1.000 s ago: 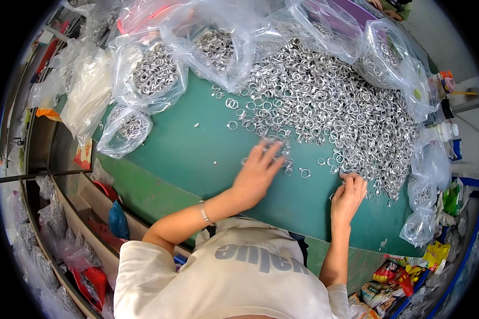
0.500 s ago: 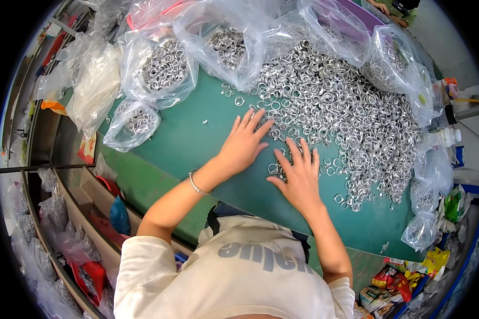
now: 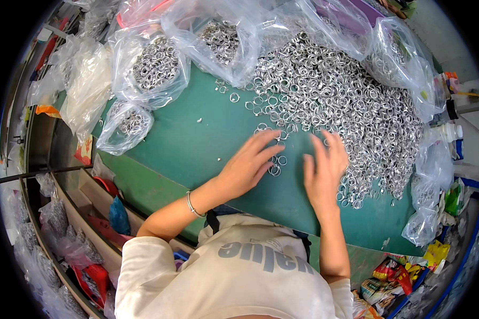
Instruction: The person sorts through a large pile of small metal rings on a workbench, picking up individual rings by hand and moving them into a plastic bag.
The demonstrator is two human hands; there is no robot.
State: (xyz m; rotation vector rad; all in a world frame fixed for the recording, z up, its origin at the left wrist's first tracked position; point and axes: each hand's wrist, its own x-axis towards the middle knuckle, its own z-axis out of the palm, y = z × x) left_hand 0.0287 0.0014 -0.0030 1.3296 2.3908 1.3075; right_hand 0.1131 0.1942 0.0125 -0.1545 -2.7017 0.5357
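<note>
Half a second earlier the right hand (image 3: 324,173) had hovered over a few loose rings; now it had shifted rightward to the near edge of the ring heap (image 3: 378,117), its fingers blurred, spread and unclosed. The left hand (image 3: 245,167) had drawn nearer the body, fingers parted and slightly bent, with the small ring cluster (image 3: 275,169) right at their tips; whether any ring was pinned beneath them could not be told. That left this little batch between the two hands, apart from the heap, so the sorting-through seemed only partly done. Around the fingers spread a green tabletop (image 3: 181,135); beyond and left of them sat an open clear bag (image 3: 173,93) of rings, far right a white bottle (image 3: 452,132), and lower right of them bright packets (image 3: 436,255).
</note>
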